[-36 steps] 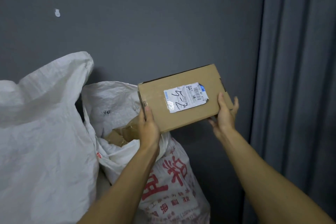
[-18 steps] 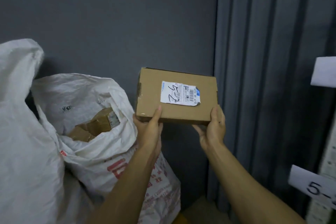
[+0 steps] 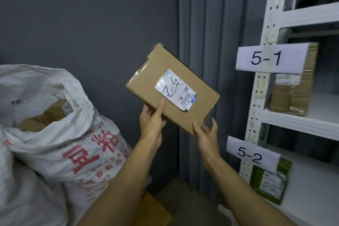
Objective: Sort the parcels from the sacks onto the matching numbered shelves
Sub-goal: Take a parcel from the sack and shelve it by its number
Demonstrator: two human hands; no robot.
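a: biggest first?
b: one white shelf unit point(image 3: 300, 14) on the right, two tags, 5-1 point(image 3: 267, 58) and 5-2 point(image 3: 252, 156). one sack point(image 3: 60, 145) open on the left, boxes inside.
a: parcels?
b: one cardboard parcel point(image 3: 172, 88) held tilted between sack and shelves, marked 5-2.
a: hands?
b: two. left hand point(image 3: 152, 121) and right hand point(image 3: 206, 135) both grip its lower edge.

Your left hand point(image 3: 151, 121) and right hand point(image 3: 205, 134) pinch the lower edge of a tilted brown cardboard parcel point(image 3: 172, 88), its white label point(image 3: 175, 90) marked "5-2" upside down. The open sack point(image 3: 60, 134) sits left of your left hand; the shelves point(image 3: 300, 124) tagged 5-1 and 5-2 stand right of your right.
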